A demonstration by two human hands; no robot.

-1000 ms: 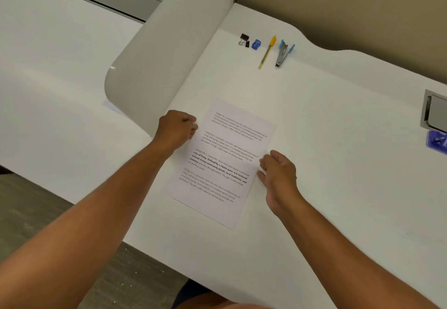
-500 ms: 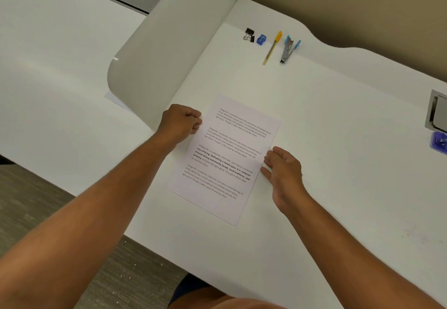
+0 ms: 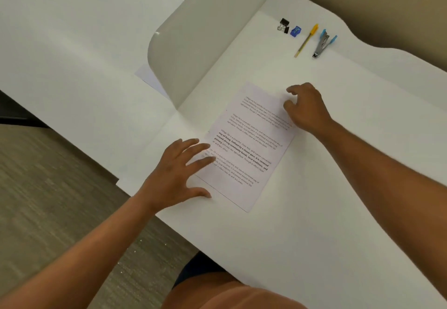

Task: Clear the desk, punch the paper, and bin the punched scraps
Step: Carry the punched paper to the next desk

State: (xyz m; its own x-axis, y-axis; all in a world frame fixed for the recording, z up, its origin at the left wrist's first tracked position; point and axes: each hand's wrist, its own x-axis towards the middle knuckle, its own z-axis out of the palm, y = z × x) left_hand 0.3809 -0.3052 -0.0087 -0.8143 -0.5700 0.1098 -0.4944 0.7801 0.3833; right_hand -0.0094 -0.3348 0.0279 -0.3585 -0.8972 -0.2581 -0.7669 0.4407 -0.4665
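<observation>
Fingers (image 3: 193,149) of our left hand (image 3: 176,175) lie spread and straight, their tips resting on the near left edge of the paper (image 3: 249,144), the thumb flat on the surface (image 3: 338,187) just beside the sheet's lower corner. That grip is released; it presses rather than grasps. Our right hand (image 3: 307,108) sits over the far right corner of the same sheet with fingers loosely bent downward and blurred, and we cannot tell whether they pinch the paper's edge or only touch it.

We see the paper lying flat on the white surface, turned at an angle to the front edge, printed with 4 blocks of text, one partly in bold. It sits near the middle of the surface, just right of the foot of a white curved divider (image 3: 200,42) that stands upright between this surface and the next one.

Well apart from the paper, toward the far edge, 4 small things lie in a row: a black binder clip (image 3: 283,25), a blue pencil sharpener (image 3: 296,31) just beside it, a yellow pen (image 3: 306,40), and a staple remover (image 3: 323,44) with light blue handles. Behind the divider's foot a corner of another white sheet (image 3: 150,79) shows on the neighbouring surface.
</observation>
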